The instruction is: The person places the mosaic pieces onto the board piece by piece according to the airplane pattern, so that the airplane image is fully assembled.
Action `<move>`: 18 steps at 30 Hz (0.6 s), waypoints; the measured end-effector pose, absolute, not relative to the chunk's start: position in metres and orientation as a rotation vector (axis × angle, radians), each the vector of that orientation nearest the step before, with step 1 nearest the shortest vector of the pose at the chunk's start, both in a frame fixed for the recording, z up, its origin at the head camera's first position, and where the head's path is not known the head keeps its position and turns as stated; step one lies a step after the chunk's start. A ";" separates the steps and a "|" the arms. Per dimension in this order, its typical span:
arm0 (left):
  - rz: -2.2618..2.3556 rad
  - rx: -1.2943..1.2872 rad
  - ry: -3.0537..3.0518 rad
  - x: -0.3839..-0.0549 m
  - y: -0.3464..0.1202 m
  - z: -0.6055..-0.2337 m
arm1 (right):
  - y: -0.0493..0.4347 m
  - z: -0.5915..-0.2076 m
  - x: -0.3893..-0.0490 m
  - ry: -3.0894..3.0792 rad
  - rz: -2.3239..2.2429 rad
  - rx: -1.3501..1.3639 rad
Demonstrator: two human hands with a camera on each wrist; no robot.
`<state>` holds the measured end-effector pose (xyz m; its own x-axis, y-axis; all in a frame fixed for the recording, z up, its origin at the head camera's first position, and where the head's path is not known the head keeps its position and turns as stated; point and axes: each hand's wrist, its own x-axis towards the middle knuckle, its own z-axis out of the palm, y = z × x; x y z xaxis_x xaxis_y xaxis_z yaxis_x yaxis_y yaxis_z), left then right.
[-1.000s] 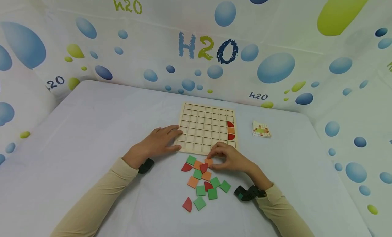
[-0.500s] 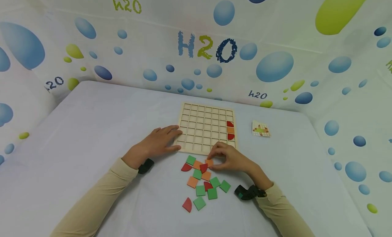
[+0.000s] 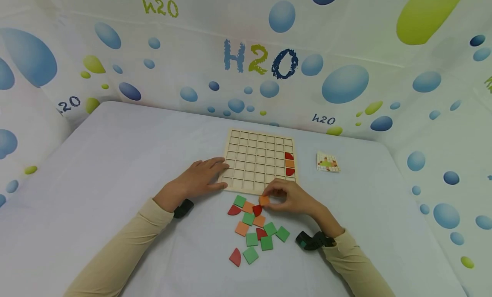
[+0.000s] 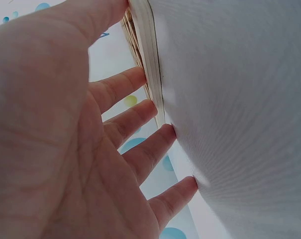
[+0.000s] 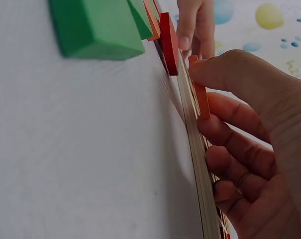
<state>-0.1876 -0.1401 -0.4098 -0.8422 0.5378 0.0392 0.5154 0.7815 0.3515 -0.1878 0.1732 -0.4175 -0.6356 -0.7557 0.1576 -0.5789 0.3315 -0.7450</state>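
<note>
A wooden grid board [image 3: 250, 160] lies on the table, with two red quarter-circle tiles and an orange square tile [image 3: 290, 163] set in its right-hand column. At the board's left edge rests my left hand [image 3: 197, 179], its fingers spread; the left wrist view shows fingertips touching the board's side [image 4: 152, 55] and the cloth. My right hand [image 3: 290, 196] pinches an orange square tile [image 5: 201, 92] between thumb and fingers, just off the board's near edge. Below it lies a loose pile of green squares [image 3: 248, 219], orange squares [image 3: 242, 228] and red quarter-circles [image 3: 235, 257].
A small pattern card [image 3: 328, 162] lies right of the board. White cloth covers the table [image 3: 146, 135], and a backdrop [image 3: 200, 41] printed with blue and green drops rises behind it. Dark wrist cameras [image 3: 183, 208] are strapped to both wrists.
The right hand has lifted the orange square tile slightly from the pile and shifted a little right. A red quarter-circle beside it has moved slightly. The left hand stays in place.
</note>
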 end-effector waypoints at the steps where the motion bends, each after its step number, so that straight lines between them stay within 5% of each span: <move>1: 0.545 0.862 2.908 -0.188 -0.140 -0.410 | 0.174 -0.417 -0.189 2.380 -1.196 -1.217; 18: 0.558 0.850 2.911 -0.192 -0.136 -0.404 | 0.185 -0.417 -0.206 2.475 -1.251 -1.268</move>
